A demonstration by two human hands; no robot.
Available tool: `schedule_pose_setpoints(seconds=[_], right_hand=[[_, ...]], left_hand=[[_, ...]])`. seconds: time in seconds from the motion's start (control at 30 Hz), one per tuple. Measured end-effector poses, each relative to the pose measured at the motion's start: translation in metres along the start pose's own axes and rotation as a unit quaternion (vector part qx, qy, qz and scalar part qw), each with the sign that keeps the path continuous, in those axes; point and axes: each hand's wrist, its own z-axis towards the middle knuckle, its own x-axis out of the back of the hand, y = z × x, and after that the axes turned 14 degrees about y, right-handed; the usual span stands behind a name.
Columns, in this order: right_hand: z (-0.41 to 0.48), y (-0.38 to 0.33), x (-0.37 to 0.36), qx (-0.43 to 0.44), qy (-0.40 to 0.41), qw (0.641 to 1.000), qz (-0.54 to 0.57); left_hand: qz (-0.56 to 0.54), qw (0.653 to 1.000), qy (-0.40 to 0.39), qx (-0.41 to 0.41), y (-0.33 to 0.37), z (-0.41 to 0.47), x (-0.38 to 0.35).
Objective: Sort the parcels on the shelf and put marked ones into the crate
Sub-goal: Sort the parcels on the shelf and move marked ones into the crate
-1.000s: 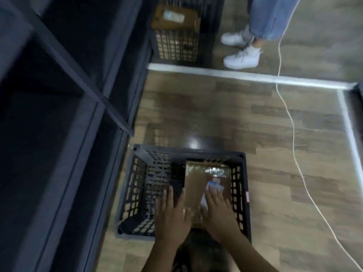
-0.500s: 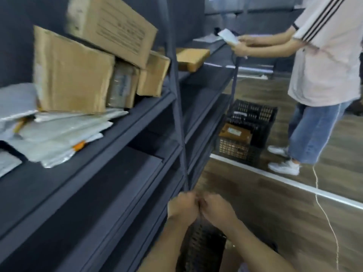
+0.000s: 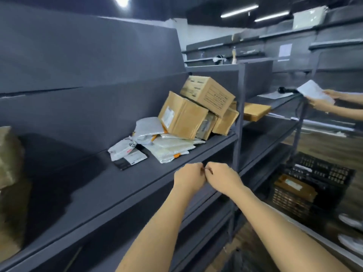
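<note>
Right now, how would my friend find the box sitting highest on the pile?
Look along the dark grey shelf to its right end, where brown boxes pile beside the upright post. The top box lies tilted on the others. It alone has black printed lines on its side, while the box below has a white label.

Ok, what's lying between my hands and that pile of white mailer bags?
Nothing. In the head view, only a bare strip of the grey shelf separates the left hand and right hand from the white mailer bags.
</note>
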Motion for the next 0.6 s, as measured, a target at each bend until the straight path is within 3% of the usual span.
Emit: schedule_pose_setpoints(seconds=[0.6], right_hand=[[0.061, -0.161, -0.084, 0.147, -0.075, 0.985, 0.045]], left_hand=[[0.033, 0.99, 0.046, 0.131, -0.175, 0.02, 0.073]])
